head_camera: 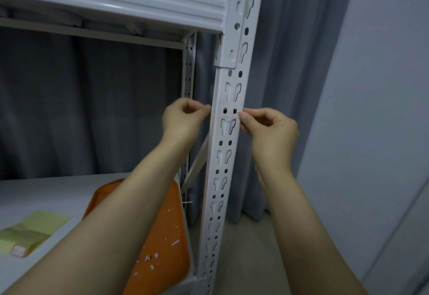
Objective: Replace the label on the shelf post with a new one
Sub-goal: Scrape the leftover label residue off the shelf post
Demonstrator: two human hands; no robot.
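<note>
Both hands flank the white shelf post [228, 118]: left hand [182, 120] at nine o'clock, grip pinched, contents indiscernible. Right hand [269, 127] at three o'clock pinches the edge of a faint pinkish label [229, 108] on the post.

Orange tray [162, 236] with white scraps on lower shelf; greenish packet [30, 232], perhaps paper; grey curtain [92, 108] behind.
</note>
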